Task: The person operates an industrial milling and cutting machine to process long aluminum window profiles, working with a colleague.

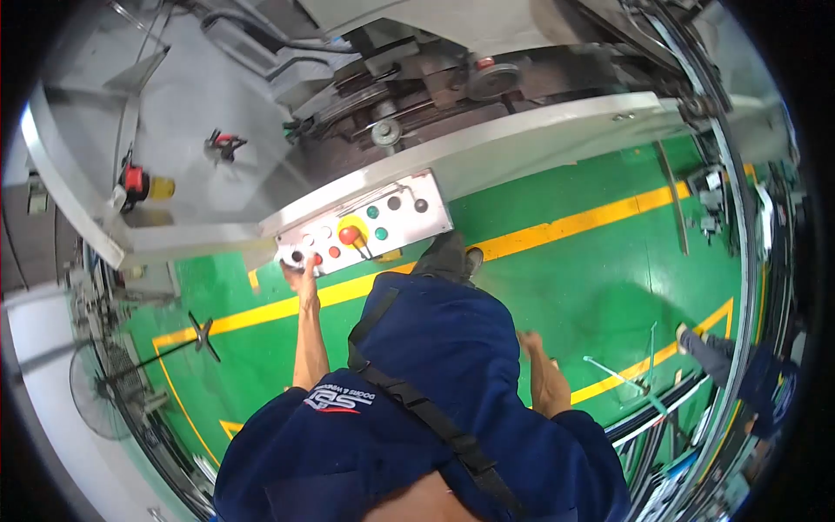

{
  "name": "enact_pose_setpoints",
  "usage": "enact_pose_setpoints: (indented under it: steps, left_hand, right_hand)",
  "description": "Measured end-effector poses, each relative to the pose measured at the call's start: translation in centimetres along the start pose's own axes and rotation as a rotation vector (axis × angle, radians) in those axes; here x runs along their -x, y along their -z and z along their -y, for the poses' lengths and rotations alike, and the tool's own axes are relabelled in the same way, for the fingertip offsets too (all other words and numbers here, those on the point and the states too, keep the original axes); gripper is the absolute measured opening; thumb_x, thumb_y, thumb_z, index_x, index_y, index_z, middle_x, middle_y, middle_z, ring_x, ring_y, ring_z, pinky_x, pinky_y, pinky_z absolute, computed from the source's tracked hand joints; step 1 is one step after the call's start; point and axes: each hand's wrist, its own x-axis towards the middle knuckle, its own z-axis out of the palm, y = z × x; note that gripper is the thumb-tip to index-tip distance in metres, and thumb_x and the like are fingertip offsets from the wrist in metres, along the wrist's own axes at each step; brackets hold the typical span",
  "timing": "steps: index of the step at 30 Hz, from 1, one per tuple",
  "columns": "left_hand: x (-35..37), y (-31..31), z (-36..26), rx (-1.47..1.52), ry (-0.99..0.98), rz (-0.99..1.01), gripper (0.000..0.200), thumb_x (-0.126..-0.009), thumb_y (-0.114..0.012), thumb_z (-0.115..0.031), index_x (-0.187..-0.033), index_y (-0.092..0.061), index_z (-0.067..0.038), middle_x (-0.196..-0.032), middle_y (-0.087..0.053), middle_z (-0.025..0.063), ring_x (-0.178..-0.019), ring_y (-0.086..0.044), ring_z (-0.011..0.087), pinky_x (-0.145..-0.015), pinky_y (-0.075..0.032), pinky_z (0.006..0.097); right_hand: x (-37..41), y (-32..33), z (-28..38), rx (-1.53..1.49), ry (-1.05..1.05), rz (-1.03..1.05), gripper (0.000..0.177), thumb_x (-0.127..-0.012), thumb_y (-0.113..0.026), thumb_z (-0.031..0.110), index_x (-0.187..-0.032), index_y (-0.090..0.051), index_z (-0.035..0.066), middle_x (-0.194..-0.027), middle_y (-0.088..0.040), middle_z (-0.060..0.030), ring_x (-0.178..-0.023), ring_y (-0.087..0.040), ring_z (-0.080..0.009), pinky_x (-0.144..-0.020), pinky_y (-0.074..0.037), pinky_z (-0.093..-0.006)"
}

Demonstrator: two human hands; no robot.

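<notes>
My left hand is at the left end of a white control panel, with a finger stretched up to a red button and a black button close by. The fingers look apart, with nothing held between them. A large red mushroom button on a yellow disc sits mid-panel. Green buttons and black knobs are farther right. Down beside my body hangs my right hand, away from the panel; its fingers are partly hidden and too small to read.
Beyond the panel stands a large grey machine with metal mechanisms. A red and yellow switch is on its left. Yellow lines cross the green floor. A fan stands left; another person is at the right beside metal racks.
</notes>
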Motion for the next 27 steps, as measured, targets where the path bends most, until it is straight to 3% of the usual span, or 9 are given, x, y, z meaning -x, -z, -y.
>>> enact_pose_setpoints:
  steps: [2, 4, 8, 10, 12, 14, 16, 22, 27]
  left_hand:
    - [-1.2, 0.7, 1.8, -0.144, -0.023, 0.034, 0.114, -0.078, -0.089, -0.027, -0.159, -0.015, 0.002, -0.16, -0.024, 0.0203, -0.148, -0.029, 0.0334, -0.122, -0.026, 0.0436]
    - [-0.4, 1.4, 0.7, -0.138, -0.012, 0.104, 0.117, -0.081, -0.087, -0.026, -0.161, -0.006, 0.0, -0.163, -0.015, 0.0195, -0.15, -0.022, 0.0313, -0.123, -0.022, 0.0419]
    - [-1.3, 1.8, 2.3, -0.071, 0.029, 0.203, 0.111, -0.086, -0.083, -0.021, -0.16, -0.002, -0.002, -0.162, -0.017, 0.0167, -0.147, -0.027, 0.0276, -0.122, -0.024, 0.0412]
    - [-0.6, 1.4, 1.3, -0.002, -0.036, 0.192, 0.093, -0.088, -0.079, -0.023, -0.158, -0.021, -0.002, -0.159, -0.03, 0.0149, -0.144, -0.035, 0.0276, -0.12, -0.03, 0.0421]
    - [0.6, -0.1, -0.8, -0.055, -0.225, 0.082, 0.087, -0.092, -0.075, -0.026, -0.155, -0.024, 0.004, -0.157, -0.033, 0.0218, -0.14, -0.041, 0.0344, -0.117, -0.034, 0.0467]
    - [3.6, -3.6, -4.4, -0.866, -0.784, -0.294, 0.076, -0.093, -0.07, -0.025, -0.152, -0.032, 0.005, -0.155, -0.037, 0.026, -0.139, -0.043, 0.0412, -0.115, -0.035, 0.0511]
    - [7.9, -10.2, -11.7, -0.419, -1.035, -0.068, 0.062, -0.086, -0.075, -0.013, -0.139, -0.046, 0.004, -0.151, -0.042, 0.0259, -0.137, -0.044, 0.0427, -0.114, -0.035, 0.0531]
    - [17.5, -33.9, -27.5, 0.036, -1.281, 0.737, 0.047, -0.083, -0.075, -0.003, -0.127, -0.06, -0.003, -0.124, -0.066, 0.0158, -0.117, -0.063, 0.0353, -0.102, -0.05, 0.0445]
    - [22.3, -53.9, -34.9, -0.151, -1.336, 0.799, 0.056, -0.084, -0.074, -0.016, -0.135, -0.054, -0.004, -0.133, -0.061, 0.0128, -0.121, -0.058, 0.0359, -0.105, -0.045, 0.0485]
  right_hand:
    - [5.5, -0.9, -2.3, -0.362, -0.262, 0.188, 0.068, -0.089, -0.066, 0.049, -0.143, -0.055, 0.008, -0.141, -0.061, -0.0182, -0.128, -0.058, -0.0371, -0.103, -0.046, -0.0599]
    - [6.0, -3.9, -5.8, -0.557, -0.308, 0.252, 0.075, -0.09, -0.069, 0.047, -0.149, -0.047, 0.005, -0.146, -0.054, -0.0225, -0.126, -0.058, -0.0429, -0.097, -0.054, -0.0625]
    - [9.1, -3.2, -2.2, -0.545, -0.228, 0.078, 0.068, -0.087, -0.059, 0.059, -0.126, -0.068, 0.004, -0.125, -0.069, -0.0216, -0.116, -0.066, -0.0363, -0.093, -0.056, -0.0428]
    - [6.9, -3.2, -0.2, -0.373, -0.019, -0.014, 0.058, -0.086, -0.062, 0.05, -0.115, -0.072, 0.001, -0.118, -0.07, -0.0255, -0.11, -0.068, -0.0393, -0.092, -0.053, -0.0481]
    - [6.4, 1.0, 3.2, -0.255, 0.002, -0.017, 0.057, -0.089, -0.059, 0.05, -0.121, -0.07, 0.004, -0.124, -0.067, -0.0254, -0.116, -0.066, -0.0392, -0.095, -0.052, -0.0481]
    - [5.7, 4.8, 5.1, -0.112, 0.053, -0.044, 0.059, -0.091, -0.057, 0.051, -0.127, -0.067, 0.006, -0.128, -0.066, -0.024, -0.114, -0.067, -0.0389, -0.096, -0.051, -0.049]
    - [5.1, 7.6, 6.0, 0.05, 0.103, -0.066, 0.06, -0.094, -0.056, 0.053, -0.133, -0.064, 0.008, -0.132, -0.065, -0.0226, -0.112, -0.067, -0.0386, -0.097, -0.051, -0.05]
    - [1.8, 19.1, 3.9, -0.731, 0.087, -0.223, 0.063, -0.093, -0.063, 0.049, -0.136, -0.061, 0.004, -0.128, -0.069, -0.0194, -0.117, -0.066, -0.0344, -0.102, -0.051, -0.0434]
    - [3.4, 27.0, 1.4, -0.746, 0.09, -0.409, 0.061, -0.093, -0.064, 0.049, -0.135, -0.062, 0.005, -0.129, -0.068, -0.02, -0.121, -0.064, -0.0345, -0.106, -0.048, -0.0435]
